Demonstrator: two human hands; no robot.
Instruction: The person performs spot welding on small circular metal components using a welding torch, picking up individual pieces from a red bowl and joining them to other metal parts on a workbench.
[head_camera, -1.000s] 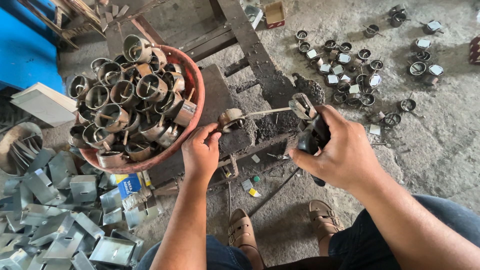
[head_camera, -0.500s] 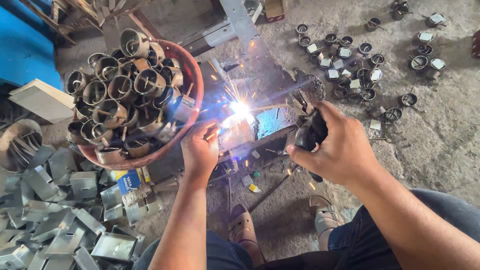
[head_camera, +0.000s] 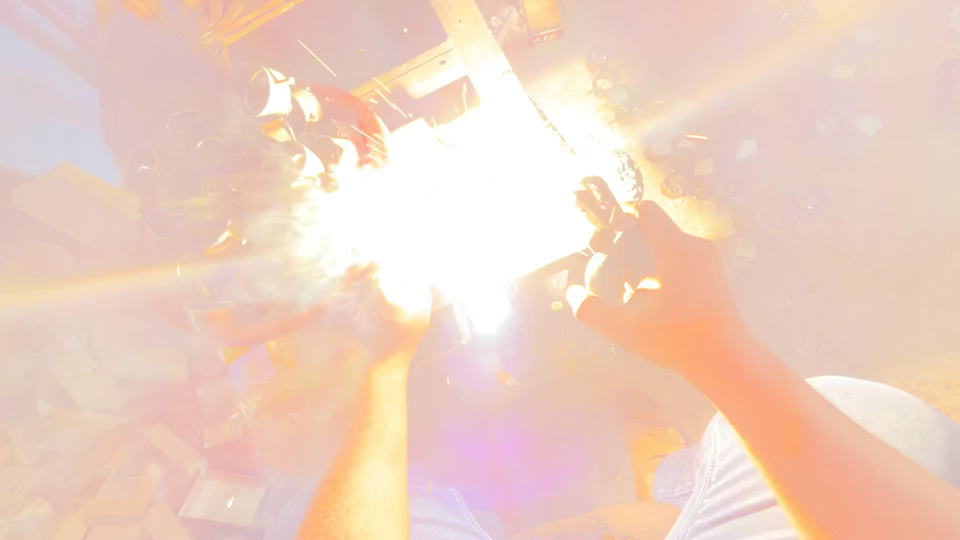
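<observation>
Glare: we see a white flare (head_camera: 460, 215) filling the middle of the view and washing the rest to pale orange and pink.
Right hand: our right hand (head_camera: 665, 290) is at the flare's right edge, its grip closed around a dark handle (head_camera: 612, 262) whose top end points into the light.
Left hand: our left hand (head_camera: 395, 315) sits just under the flare; the brightness swallows the fingers, so we cannot tell whether its grip is wide, narrow or on something.
Work spot: the piece between the hands is lost in the glare; it lies at the brightest patch, between both hands.
Metal bar: a flat metal bar (head_camera: 478, 45) runs from the top edge down into the flare.
Tub: at upper left, a reddish tub rim (head_camera: 360, 115) shows, with short metal rings (head_camera: 268, 92) piled in it, perhaps tube offcuts.
Floor: faint flat metal pieces (head_camera: 225, 495) lie at lower left on the floor.
Legs: pale trousers (head_camera: 880, 420) show at lower right.
</observation>
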